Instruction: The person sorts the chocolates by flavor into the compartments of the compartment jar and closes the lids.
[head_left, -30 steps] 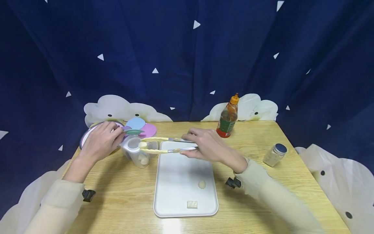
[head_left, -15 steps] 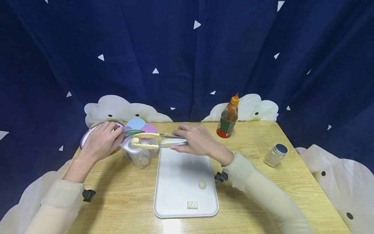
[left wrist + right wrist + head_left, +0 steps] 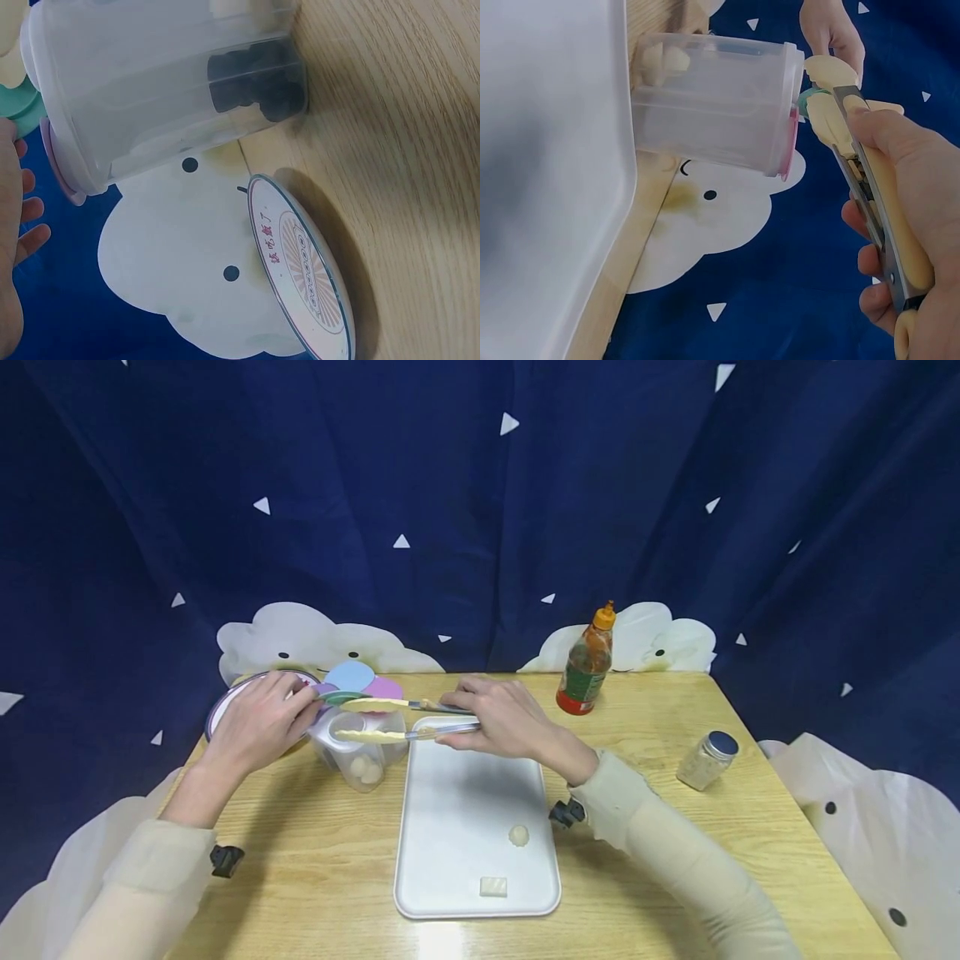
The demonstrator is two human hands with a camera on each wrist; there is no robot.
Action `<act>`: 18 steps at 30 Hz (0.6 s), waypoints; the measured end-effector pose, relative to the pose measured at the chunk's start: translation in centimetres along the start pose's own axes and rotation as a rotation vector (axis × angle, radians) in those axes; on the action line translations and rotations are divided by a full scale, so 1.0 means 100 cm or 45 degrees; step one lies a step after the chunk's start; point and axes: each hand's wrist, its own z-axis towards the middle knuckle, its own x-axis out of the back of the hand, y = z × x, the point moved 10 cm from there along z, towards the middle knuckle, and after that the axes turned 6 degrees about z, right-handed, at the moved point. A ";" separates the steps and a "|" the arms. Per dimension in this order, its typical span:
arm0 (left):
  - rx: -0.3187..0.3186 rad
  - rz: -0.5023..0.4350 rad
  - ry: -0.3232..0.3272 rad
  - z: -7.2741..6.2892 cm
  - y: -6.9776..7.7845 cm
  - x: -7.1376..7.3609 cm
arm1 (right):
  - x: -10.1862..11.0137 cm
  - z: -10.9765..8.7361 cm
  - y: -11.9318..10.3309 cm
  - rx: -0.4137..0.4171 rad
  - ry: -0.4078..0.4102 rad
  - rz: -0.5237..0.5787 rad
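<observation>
My left hand (image 3: 258, 718) pinches the raised green lid (image 3: 347, 697) of a clear plastic container (image 3: 347, 762). This container has several compartments, with blue, pink and purple lids on others. My right hand (image 3: 513, 718) grips metal tongs (image 3: 877, 202) with cream tips. The tips are apart, one on each side of the uncovered compartment's round mouth, with nothing between them. Pale balls (image 3: 366, 769) lie at the bottom of that compartment. Dark pieces (image 3: 259, 79) show in another compartment in the left wrist view. The left thumb is hidden there.
A white tray (image 3: 465, 810) lies in front, bearing a pale ball (image 3: 518, 836) and a white rectangular piece (image 3: 493, 886). A patterned plate (image 3: 217, 714) is behind my left hand. A sauce bottle (image 3: 584, 670) and a blue-capped jar (image 3: 707, 760) stand to the right.
The tongs moved left over the container's mouth, then their tips spread. The pale ball they held dropped into the compartment. My left hand stayed at the green lid.
</observation>
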 end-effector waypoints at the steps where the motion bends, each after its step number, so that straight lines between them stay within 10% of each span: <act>1: -0.002 0.001 0.002 0.000 0.000 0.000 | 0.001 -0.001 0.000 0.002 0.003 -0.002; 18: -0.003 0.005 -0.002 0.001 0.000 0.000 | 0.036 -0.055 0.003 0.065 0.090 -0.046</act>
